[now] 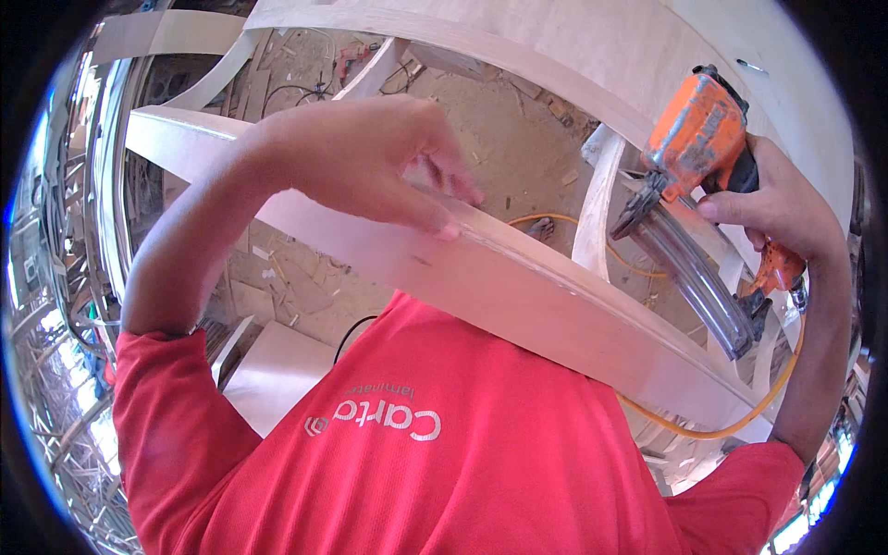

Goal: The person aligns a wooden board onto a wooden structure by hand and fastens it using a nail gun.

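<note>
Step in hand, my guess: steadying the long board with the nail gun at the ready, nothing being driven right now. My left hand [361, 166] is bent over the board's [435, 282] upper edge, thumb at the near face, fingers curled toward the far side and blurred; can't tell if they really grip. My right hand [786, 199] is wrapped round the handle of the nail gun [698, 134], its nose apart from the board. Board sits crosswise right in front of my red shirt [499, 444], slanting from upper left to lower right. Next move, I'd judge, calls for a firm left hold and the nose set square on the wood. Materials: board pale, smooth, straight, flat-faced, fine line along its edge; gun scuffed orange plastic, long slim magazine; hose [712, 433] thin, yellow-orange, looping. Beyond, a broad curved pale panel [555, 32], a curved wooden rib [597, 203], dusty floor [518, 139] with wood scraps.
</note>
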Demonstrator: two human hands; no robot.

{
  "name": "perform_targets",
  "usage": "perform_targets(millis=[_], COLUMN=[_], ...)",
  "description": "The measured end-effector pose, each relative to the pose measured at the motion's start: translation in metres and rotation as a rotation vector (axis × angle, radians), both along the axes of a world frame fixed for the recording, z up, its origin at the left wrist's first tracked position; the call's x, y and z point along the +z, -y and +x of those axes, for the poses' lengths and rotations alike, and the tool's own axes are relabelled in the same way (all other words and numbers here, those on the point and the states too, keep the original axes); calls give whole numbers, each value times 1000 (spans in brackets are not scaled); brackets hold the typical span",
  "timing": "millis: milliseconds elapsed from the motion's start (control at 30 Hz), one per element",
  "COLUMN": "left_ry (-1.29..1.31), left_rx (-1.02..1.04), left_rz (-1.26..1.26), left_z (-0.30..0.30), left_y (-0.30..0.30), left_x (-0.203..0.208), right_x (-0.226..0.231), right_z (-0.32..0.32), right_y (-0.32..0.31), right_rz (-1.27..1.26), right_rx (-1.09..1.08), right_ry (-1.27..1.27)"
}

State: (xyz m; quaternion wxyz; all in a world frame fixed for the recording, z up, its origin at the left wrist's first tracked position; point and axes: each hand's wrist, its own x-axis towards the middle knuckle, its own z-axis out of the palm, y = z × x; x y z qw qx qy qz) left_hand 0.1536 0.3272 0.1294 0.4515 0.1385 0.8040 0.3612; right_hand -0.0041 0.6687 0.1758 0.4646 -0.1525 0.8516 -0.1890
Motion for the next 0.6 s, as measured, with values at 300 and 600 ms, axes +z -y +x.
perform_targets(millis=[300,600], left_ry=[-369,300], left_rx=[1495,2176], left_rz=[132,834], left_z=[161,162], left_y=[-31,-78], left_x=[32,25], right_x=[2,17], right_z=[5,20], right_y=[3,57], right_rz=[-70,-243], right_rx=[1,126], right_ry=[-36,-42])
